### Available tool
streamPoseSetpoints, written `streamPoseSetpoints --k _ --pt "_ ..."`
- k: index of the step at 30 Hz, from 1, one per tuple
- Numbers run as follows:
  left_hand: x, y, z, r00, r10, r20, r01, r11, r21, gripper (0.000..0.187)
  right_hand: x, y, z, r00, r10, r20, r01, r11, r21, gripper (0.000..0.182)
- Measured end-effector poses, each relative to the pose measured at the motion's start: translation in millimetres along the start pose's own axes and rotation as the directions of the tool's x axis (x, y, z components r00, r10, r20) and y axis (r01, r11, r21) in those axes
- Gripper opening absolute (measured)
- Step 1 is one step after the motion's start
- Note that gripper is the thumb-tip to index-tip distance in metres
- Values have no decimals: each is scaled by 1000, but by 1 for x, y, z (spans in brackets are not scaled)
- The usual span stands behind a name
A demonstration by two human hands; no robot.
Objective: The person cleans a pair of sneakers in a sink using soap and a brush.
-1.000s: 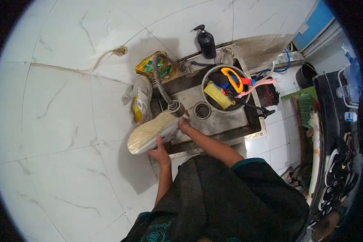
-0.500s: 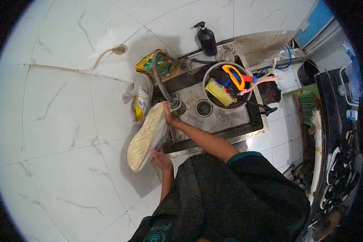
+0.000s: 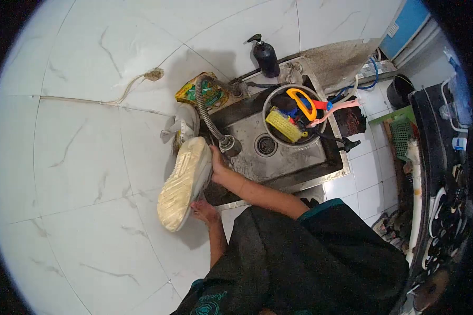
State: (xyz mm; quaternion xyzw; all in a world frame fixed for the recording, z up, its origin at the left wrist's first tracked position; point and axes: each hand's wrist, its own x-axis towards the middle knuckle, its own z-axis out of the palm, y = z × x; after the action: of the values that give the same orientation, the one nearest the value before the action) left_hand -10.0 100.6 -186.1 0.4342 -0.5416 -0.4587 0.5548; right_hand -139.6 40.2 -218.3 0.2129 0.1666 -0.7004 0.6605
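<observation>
A white shoe (image 3: 186,184) with a cream ridged sole is held up at the sink's left edge, its sole facing me. My right hand (image 3: 219,167) grips its upper end, fingers hidden behind the shoe. Lower down, my left hand (image 3: 205,211) holds the other end by its side, with its fingers partly hidden. Just behind it, a second light-coloured shoe (image 3: 186,122) rests beside the sink, partly covered by the held one. The flexible metal tap hose (image 3: 207,116) arches close to my right hand, its nozzle over the basin.
A metal sink (image 3: 247,173) holds a round bowl (image 3: 268,102) filled with brushes. Behind stand a black pump bottle (image 3: 266,59) and a yellow-green packet (image 3: 210,94). On the right are a dark bucket (image 3: 401,90), a green basket (image 3: 401,137) and racked footwear (image 3: 436,231).
The shoe has shifted slightly left and down, and its sole has turned more fully towards me. Both hands have moved along with it, keeping their hold. The view has shifted a little.
</observation>
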Motion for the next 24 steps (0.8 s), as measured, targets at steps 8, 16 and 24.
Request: streamPoseSetpoints --k 8,16,24 --pt "-1 -41 -32 979 110 170 -112 994 2 83 17 2 19 986 -135 98 112 970 214 67" --pt "-4 -42 -16 986 65 153 -72 997 35 76 -27 -31 69 938 -316 -141 319 948 1 63" --pt "20 -77 -55 987 35 157 -26 998 -59 72 27 -13 18 997 -69 -22 70 996 54 73"
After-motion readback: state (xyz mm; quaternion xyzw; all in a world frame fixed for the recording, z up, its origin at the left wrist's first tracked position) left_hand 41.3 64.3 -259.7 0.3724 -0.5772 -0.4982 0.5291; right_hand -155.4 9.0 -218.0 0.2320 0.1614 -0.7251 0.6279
